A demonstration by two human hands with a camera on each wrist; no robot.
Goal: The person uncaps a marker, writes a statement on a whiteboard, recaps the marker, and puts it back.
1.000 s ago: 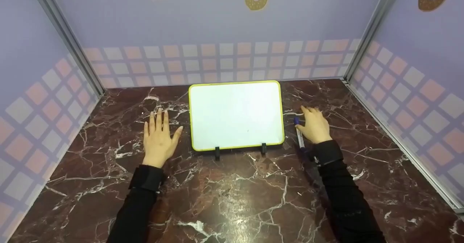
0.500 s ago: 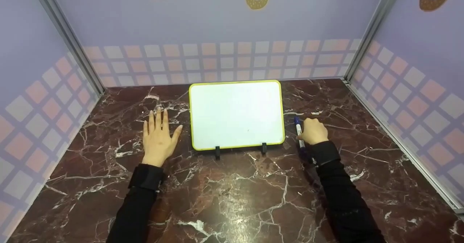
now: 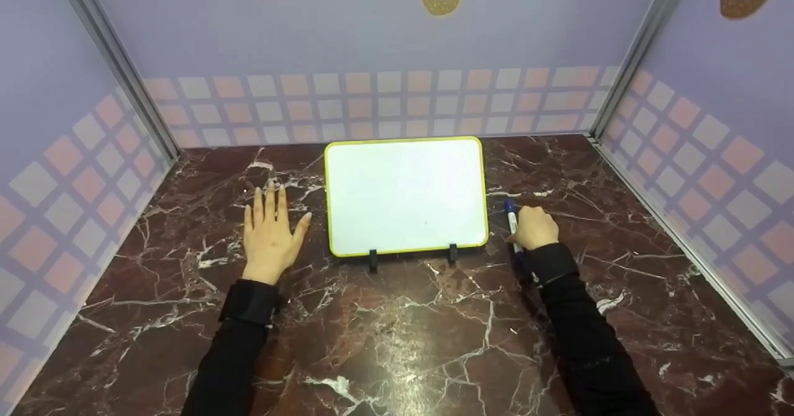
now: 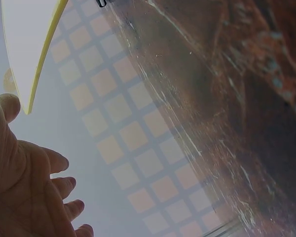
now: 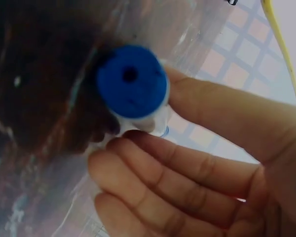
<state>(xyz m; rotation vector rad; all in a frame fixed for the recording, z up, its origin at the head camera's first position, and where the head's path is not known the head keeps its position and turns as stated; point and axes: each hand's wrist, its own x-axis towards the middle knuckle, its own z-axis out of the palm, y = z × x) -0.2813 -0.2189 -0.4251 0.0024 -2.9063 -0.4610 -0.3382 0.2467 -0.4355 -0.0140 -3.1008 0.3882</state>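
My right hand (image 3: pixel 536 227) pinches a marker pen (image 3: pixel 512 221) with a white barrel and a blue cap, just right of the whiteboard (image 3: pixel 406 196). In the right wrist view the pen's round blue end (image 5: pixel 132 81) faces the camera, with the thumb on one side and curled fingers on the other. Palm down, with fingers straight and spread, my left hand (image 3: pixel 270 242) rests left of the whiteboard and holds nothing. The board has a yellow rim and leans back slightly.
Two small black stand feet (image 3: pixel 373 261) hold the whiteboard's lower edge. Dark red marbled tabletop (image 3: pixel 397 341) extends toward the front. Purple walls with checked bands enclose the back and both sides, with a metal rail (image 3: pixel 695 255) along the right edge.
My right hand's fingers, stretched out beside the marker pen a second ago, have curled in around it. The left hand and the whiteboard stay in place.
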